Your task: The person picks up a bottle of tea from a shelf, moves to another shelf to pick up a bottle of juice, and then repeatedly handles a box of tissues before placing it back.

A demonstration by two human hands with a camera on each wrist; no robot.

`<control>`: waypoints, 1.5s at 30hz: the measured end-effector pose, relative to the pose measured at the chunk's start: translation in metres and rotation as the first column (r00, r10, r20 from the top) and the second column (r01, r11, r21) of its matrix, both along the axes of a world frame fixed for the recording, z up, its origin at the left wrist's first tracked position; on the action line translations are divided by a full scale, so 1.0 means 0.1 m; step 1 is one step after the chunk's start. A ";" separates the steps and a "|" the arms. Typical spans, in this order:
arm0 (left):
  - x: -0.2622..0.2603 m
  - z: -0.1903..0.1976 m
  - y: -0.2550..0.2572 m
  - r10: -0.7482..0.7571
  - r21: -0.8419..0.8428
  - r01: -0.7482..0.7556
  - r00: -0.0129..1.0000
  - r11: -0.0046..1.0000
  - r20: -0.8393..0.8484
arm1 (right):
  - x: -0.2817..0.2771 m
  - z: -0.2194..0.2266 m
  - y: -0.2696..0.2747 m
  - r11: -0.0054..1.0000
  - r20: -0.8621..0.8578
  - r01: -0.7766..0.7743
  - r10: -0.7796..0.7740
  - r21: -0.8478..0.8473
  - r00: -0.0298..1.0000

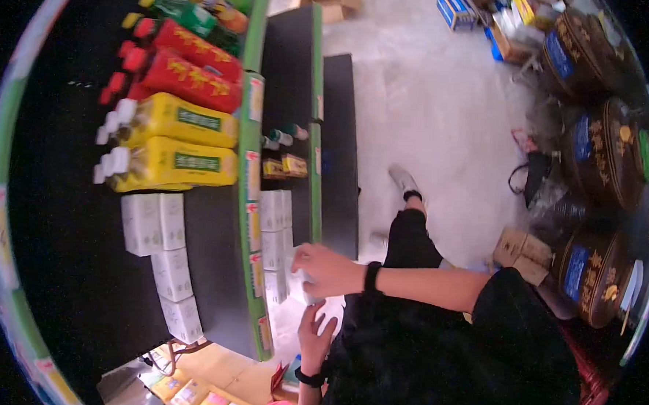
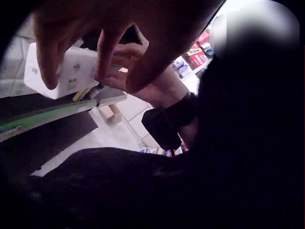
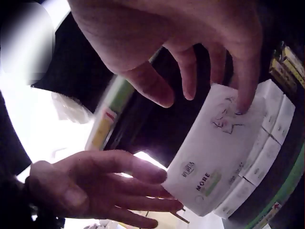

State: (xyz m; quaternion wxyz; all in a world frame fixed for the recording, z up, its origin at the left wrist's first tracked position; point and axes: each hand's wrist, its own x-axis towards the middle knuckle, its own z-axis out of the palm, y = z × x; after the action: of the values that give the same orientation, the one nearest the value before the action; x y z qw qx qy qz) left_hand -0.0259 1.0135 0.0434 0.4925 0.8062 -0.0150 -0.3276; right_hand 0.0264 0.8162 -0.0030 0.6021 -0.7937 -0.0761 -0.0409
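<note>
Here, a white tissue pack (image 3: 224, 152) is held at the edge of the lower shelf (image 1: 317, 129), between both hands. The right hand (image 1: 328, 270) is laid over its top, one fingertip (image 3: 242, 106) pressed on the wrapper, the other fingers loosely bent. The left hand (image 1: 316, 332) is placed beneath, fingers (image 3: 138, 191) straight and touching the pack's lower end. More white packs (image 1: 275, 236) are stacked just beside it.

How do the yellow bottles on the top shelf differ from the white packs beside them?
The yellow bottles lie on their sides, with white caps and green labels; the white packs are boxy, plain and capless. The bottles are longer than the packs. Both sit in rows on the same dark shelf.
</note>
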 end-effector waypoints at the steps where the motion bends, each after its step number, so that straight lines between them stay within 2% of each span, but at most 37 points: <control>1: -0.02 -0.08 0.03 0.016 0.018 -0.017 1.000 1.000 0.021 | 0.06 -0.11 0.12 1.000 -0.010 -0.007 0.007 0.010 1.000; 5: 0.01 -0.39 0.37 0.143 0.110 -0.152 0.987 0.982 0.079 | 0.27 -0.34 0.54 0.990 -0.089 -0.130 0.134 0.057 0.987; 8: 0.11 -0.55 0.66 0.184 0.129 -0.206 0.970 0.970 0.161 | 0.36 -0.47 0.83 0.987 -0.080 -0.111 0.121 0.118 0.989; 12: 0.27 -0.82 0.97 0.021 0.283 -0.126 0.937 0.951 0.347 | 0.49 -0.67 1.07 0.990 -0.123 -0.114 0.124 0.083 0.985; 13: 0.31 -0.95 1.07 0.029 0.288 -0.146 0.927 0.946 0.373 | 0.52 -0.78 1.18 0.992 -0.142 -0.092 0.103 0.084 0.984; 16: 0.38 -1.15 1.17 0.138 0.280 -0.236 0.934 0.930 0.330 | 0.56 -0.85 1.25 0.991 -0.173 -0.128 0.134 0.048 0.976; 19: 0.44 -1.26 1.19 0.442 0.054 -0.457 0.880 0.888 0.173 | 0.63 -0.90 1.31 0.982 -0.176 -0.186 0.186 0.014 0.967; 22: 0.49 -1.11 0.97 0.428 0.010 -0.441 0.876 0.897 0.220 | 0.66 -0.88 1.27 0.969 -0.149 -0.249 0.244 -0.015 0.958; 23: 0.52 -1.13 1.03 0.490 0.022 -0.501 0.854 0.865 0.177 | 0.69 -0.84 1.21 0.963 -0.134 -0.267 0.262 -0.025 0.956; 26: 0.50 -1.15 1.15 0.673 -0.027 -0.677 0.725 0.735 0.146 | 0.75 -0.70 1.05 0.894 -0.246 -0.447 0.425 -0.040 0.871; 27: 0.45 -1.38 1.50 0.693 -0.176 -0.673 0.713 0.719 0.105 | 0.75 -0.67 1.02 0.901 -0.240 -0.432 0.411 -0.040 0.879; 30: 0.50 -1.46 1.55 0.787 -0.198 -0.782 0.613 0.592 -0.072 | 0.73 -0.56 0.92 0.907 -0.255 -0.419 0.393 -0.051 0.883; 31: 0.55 -1.49 1.58 0.760 -0.191 -0.782 0.623 0.594 -0.187 | 0.73 -0.51 0.89 0.899 -0.283 -0.434 0.403 -0.057 0.871; 34: 0.77 -1.45 1.44 0.794 -0.076 -0.910 0.394 0.408 -0.463 | 0.75 -0.46 0.90 0.886 -0.334 -0.464 0.434 -0.011 0.837; 35: 0.80 -1.46 1.39 0.830 -0.065 -0.920 0.379 0.387 -0.410 | 0.78 -0.50 0.91 0.884 -0.345 -0.466 0.440 0.008 0.829; 38: 0.80 -1.43 1.33 0.845 -0.110 -0.940 0.338 0.322 -0.414 | 0.82 -0.52 0.99 0.874 -0.322 -0.485 0.451 -0.029 0.832; 39: 0.77 -1.39 1.30 0.843 -0.149 -0.938 0.348 0.314 -0.410 | 0.82 -0.49 1.00 0.868 -0.331 -0.494 0.454 -0.045 0.827; 42: 0.66 -2.03 1.93 0.764 -0.287 -0.834 0.548 0.470 -0.341 | 0.82 -0.40 0.97 0.850 -0.354 -0.519 0.459 -0.090 0.815; 45: 0.59 -2.27 2.11 0.699 -0.449 -0.772 0.618 0.450 -0.360 | 0.83 -0.38 0.97 0.827 -0.396 -0.554 0.477 -0.101 0.785</control>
State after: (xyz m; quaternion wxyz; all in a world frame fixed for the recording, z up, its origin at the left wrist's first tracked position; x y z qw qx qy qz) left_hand 0.0328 1.2242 -0.1835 0.7995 0.5254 0.2695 -0.1101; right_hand 0.1097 0.9133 -0.0407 0.5057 -0.7954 -0.1855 0.2777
